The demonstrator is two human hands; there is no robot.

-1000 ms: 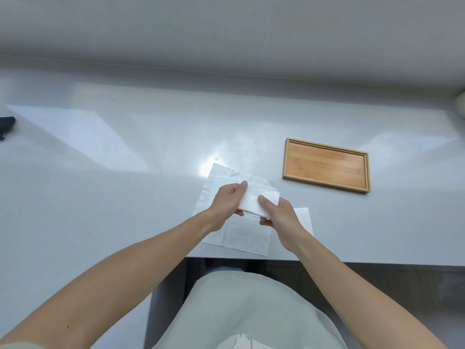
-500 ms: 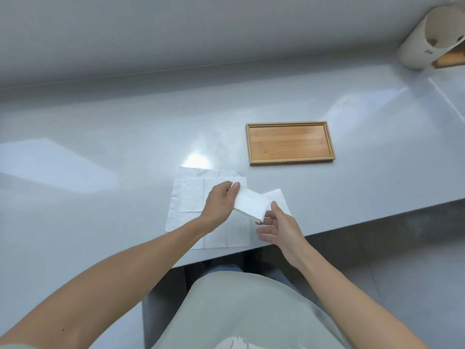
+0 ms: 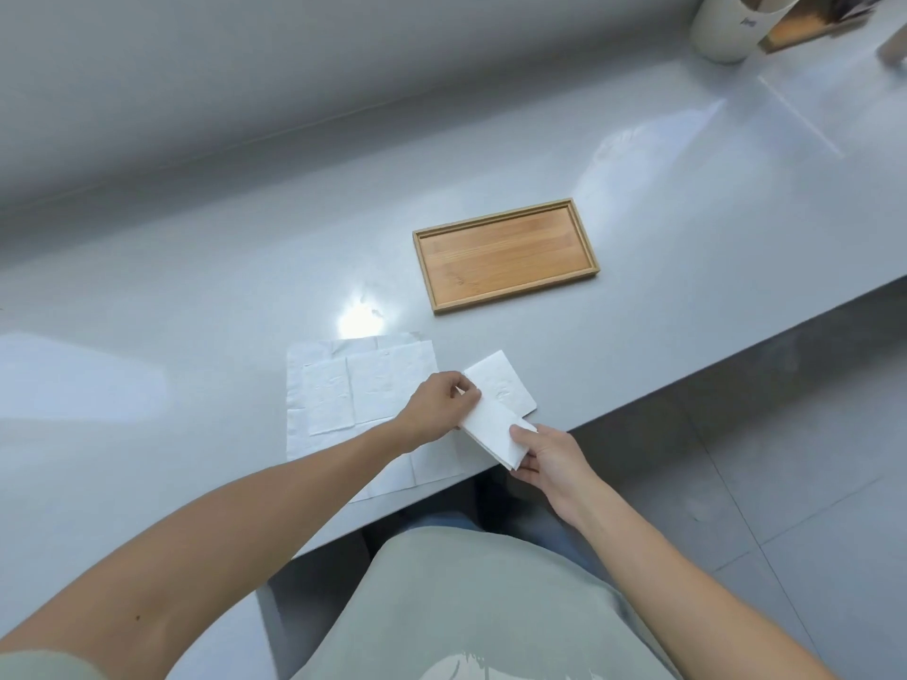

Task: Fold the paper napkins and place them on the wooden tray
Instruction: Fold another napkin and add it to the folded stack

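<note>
I have both hands on one folded napkin (image 3: 493, 434), held just above the near edge of the bench (image 3: 196, 296). My left hand (image 3: 438, 412) pinches its upper-left end, fingers curled over the paper; my right hand (image 3: 547, 451) grips the lower-right end, thumb on top and fingers underneath. The napkin is a narrow white strip, tilted from upper left down to lower right, and its layered edge shows at the right end.

Just behind it lies a second folded piece (image 3: 505, 385) — flat on the bench, partly covered by the strip I hold. To the left, open sheets (image 3: 353, 390) are spread flat and overlapping, reaching from the glare spot on the surface back to the bench edge; my left forearm crosses over them.

The tray (image 3: 505, 255) sits farther back and a little to the right, well apart from my hands, its long side slightly tilted. No napkin is in it — only bare wood inside the raised rim.

In the far right corner stands a pale cylinder (image 3: 724, 27), with a brown object (image 3: 805, 24) beside it that is cut by the frame; I cannot tell what that one is. Below the bench edge I see grey floor tiles (image 3: 785, 458).
</note>
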